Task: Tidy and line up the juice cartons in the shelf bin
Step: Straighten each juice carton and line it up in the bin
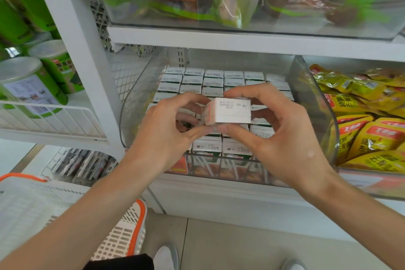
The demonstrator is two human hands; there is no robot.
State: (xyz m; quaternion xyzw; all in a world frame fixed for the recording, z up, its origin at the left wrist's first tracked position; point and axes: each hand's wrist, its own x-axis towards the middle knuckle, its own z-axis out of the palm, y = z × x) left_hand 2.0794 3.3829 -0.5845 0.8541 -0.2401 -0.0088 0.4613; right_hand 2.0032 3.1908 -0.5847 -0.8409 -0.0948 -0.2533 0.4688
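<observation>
A clear plastic shelf bin (135,85) holds several rows of small white-topped juice cartons (213,82) standing upright. Above the middle of the bin, one juice carton (228,110) is held lifted, its white printed top facing me. My left hand (166,129) grips its left end between thumb and curled fingers. My right hand (282,129) pinches its right end, with fingers over the top and thumb under it. A dark gap shows among the cartons just below my left fingers.
Yellow snack packets (361,116) fill the bin to the right. Green canisters (32,81) stand on the left shelf. Bagged goods sit in a bin (285,6) on the shelf above. A white and orange basket (65,204) stands at lower left.
</observation>
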